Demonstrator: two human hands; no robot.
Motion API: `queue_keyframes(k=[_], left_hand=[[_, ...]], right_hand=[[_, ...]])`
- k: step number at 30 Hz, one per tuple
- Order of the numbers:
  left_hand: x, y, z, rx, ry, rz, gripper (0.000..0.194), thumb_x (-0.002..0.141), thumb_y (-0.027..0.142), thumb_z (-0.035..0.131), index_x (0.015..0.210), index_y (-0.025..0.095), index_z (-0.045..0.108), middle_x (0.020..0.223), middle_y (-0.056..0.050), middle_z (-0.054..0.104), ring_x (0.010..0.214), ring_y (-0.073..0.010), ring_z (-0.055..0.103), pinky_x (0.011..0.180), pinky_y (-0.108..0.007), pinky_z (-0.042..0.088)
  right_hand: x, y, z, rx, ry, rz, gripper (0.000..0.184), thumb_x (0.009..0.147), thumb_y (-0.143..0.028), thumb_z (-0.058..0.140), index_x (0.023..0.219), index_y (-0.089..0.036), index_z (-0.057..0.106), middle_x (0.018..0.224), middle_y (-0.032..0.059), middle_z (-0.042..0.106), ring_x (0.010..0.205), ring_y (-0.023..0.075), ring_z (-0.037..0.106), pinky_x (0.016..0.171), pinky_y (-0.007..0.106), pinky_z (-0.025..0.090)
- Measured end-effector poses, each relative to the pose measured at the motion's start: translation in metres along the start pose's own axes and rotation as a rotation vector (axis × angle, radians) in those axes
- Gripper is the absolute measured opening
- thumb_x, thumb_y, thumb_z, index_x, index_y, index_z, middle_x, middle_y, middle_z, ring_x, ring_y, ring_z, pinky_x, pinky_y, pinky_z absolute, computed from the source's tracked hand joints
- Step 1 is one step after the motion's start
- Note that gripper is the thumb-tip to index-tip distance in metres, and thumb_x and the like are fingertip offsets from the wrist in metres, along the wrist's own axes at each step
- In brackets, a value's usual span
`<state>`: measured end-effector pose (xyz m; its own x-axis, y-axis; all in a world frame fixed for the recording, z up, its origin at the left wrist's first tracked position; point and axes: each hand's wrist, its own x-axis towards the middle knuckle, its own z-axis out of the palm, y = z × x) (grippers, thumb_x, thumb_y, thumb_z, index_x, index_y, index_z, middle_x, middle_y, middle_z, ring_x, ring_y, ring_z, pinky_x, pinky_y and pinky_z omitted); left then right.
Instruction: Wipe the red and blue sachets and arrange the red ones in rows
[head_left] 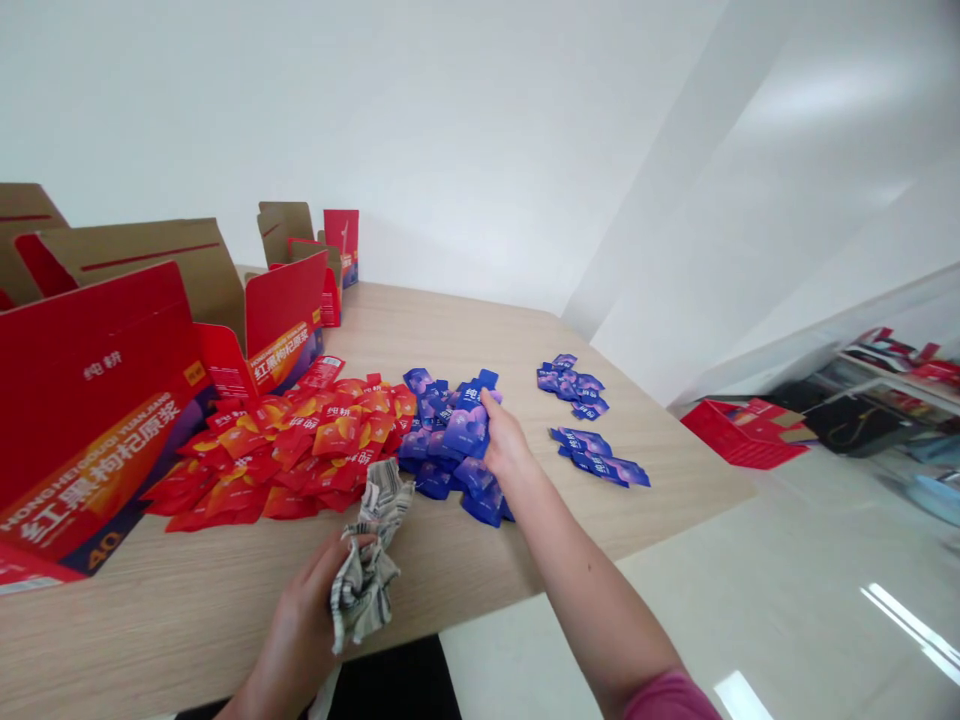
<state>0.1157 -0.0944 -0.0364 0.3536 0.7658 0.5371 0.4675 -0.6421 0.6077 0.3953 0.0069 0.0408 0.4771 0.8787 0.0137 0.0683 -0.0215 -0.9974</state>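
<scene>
At the table's near edge, my left hand [319,590] is closed around a crumpled striped cloth [367,575]. My right hand [504,435] reaches to the pile of blue sachets [431,440] and grips a blue sachet [466,428] by its right side, its front facing up. Whether more than one sachet is in those fingers is hidden. Left of the blue pile, and touching it, lies a large heap of red sachets [337,430]. The top of the cloth comes up to the heap's near edge.
Open red cartons [97,400] stand along the left, with smaller ones [341,240] farther back. Two groups of blue sachets [570,383] [600,460] lie on the wooden table's [465,325] right side. A red box [742,435] sits beyond the right edge, near cluttered shelves [900,375].
</scene>
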Motion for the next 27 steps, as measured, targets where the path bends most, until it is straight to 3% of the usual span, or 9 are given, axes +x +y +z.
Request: queue_keyframes(k=[3, 6, 9, 13, 16, 20, 23, 27], left_hand=[[-0.002, -0.003, 0.003, 0.022, 0.001, 0.062, 0.035, 0.081, 0.020, 0.058, 0.116, 0.022, 0.062, 0.108, -0.011, 0.075, 0.094, -0.0226, 0.076, 0.079, -0.023, 0.060], [-0.003, -0.001, 0.004, 0.058, -0.022, 0.102, 0.039, 0.079, 0.015, 0.055, 0.117, 0.022, 0.062, 0.109, -0.011, 0.076, 0.092, -0.0208, 0.077, 0.078, -0.022, 0.060], [-0.006, -0.003, 0.006, 0.114, -0.018, 0.145, 0.042, 0.079, 0.012, 0.052, 0.117, 0.023, 0.064, 0.111, -0.010, 0.077, 0.096, -0.0219, 0.076, 0.082, -0.024, 0.060], [-0.007, -0.007, 0.006, 0.154, -0.048, 0.209, 0.038, 0.083, 0.014, 0.052, 0.116, 0.025, 0.066, 0.111, -0.008, 0.077, 0.098, -0.0223, 0.076, 0.084, -0.025, 0.060], [-0.007, -0.010, 0.007, 0.160, -0.072, 0.215, 0.037, 0.087, 0.015, 0.050, 0.117, 0.026, 0.067, 0.113, -0.008, 0.077, 0.098, -0.0220, 0.076, 0.086, -0.025, 0.060], [-0.010, -0.015, 0.010, 0.161, -0.048, 0.218, 0.038, 0.088, 0.015, 0.047, 0.119, 0.026, 0.065, 0.114, -0.008, 0.076, 0.099, -0.0222, 0.075, 0.086, -0.026, 0.059], [-0.013, -0.019, 0.013, 0.173, -0.054, 0.223, 0.039, 0.086, 0.015, 0.048, 0.120, 0.026, 0.064, 0.115, -0.008, 0.076, 0.099, -0.0219, 0.075, 0.086, -0.025, 0.059], [-0.014, -0.024, 0.015, 0.182, -0.044, 0.216, 0.041, 0.084, 0.014, 0.049, 0.120, 0.026, 0.064, 0.114, -0.008, 0.076, 0.100, -0.0223, 0.075, 0.085, -0.025, 0.059]], right_hand=[[0.030, 0.017, 0.013, -0.231, 0.051, -0.097, 0.036, 0.075, -0.055, 0.071, 0.079, -0.019, 0.068, 0.071, 0.0016, 0.069, 0.079, 0.0223, 0.066, 0.078, 0.036, 0.053], [0.040, 0.034, 0.005, -0.364, 0.137, -0.143, 0.036, 0.075, -0.045, 0.071, 0.097, -0.017, 0.070, 0.093, 0.0059, 0.071, 0.092, 0.0235, 0.063, 0.089, 0.037, 0.048], [0.036, 0.048, -0.022, -0.503, 0.184, -0.191, 0.044, 0.083, -0.044, 0.063, 0.116, -0.015, 0.067, 0.107, 0.0090, 0.069, 0.096, 0.0223, 0.062, 0.090, 0.034, 0.048], [0.027, 0.058, -0.076, -0.735, 0.221, -0.201, 0.038, 0.089, -0.038, 0.057, 0.117, -0.015, 0.068, 0.113, 0.0117, 0.069, 0.102, 0.0228, 0.061, 0.093, 0.033, 0.046], [0.024, 0.059, -0.121, -0.944, 0.294, -0.140, 0.035, 0.092, -0.029, 0.051, 0.118, -0.013, 0.068, 0.123, 0.0172, 0.066, 0.115, 0.0264, 0.058, 0.102, 0.036, 0.041], [0.024, 0.061, -0.170, -1.199, 0.354, -0.012, 0.047, 0.092, -0.026, 0.054, 0.137, -0.012, 0.058, 0.150, 0.0225, 0.046, 0.138, 0.0350, 0.040, 0.112, 0.047, 0.027], [0.027, 0.061, -0.191, -1.335, 0.262, 0.070, 0.056, 0.091, -0.034, 0.061, 0.143, -0.014, 0.052, 0.150, 0.0216, 0.048, 0.138, 0.0360, 0.043, 0.111, 0.049, 0.031], [0.037, 0.056, -0.197, -1.470, 0.124, 0.116, 0.041, 0.098, -0.034, 0.055, 0.131, -0.011, 0.060, 0.128, 0.0208, 0.065, 0.119, 0.0284, 0.061, 0.103, 0.039, 0.043]])
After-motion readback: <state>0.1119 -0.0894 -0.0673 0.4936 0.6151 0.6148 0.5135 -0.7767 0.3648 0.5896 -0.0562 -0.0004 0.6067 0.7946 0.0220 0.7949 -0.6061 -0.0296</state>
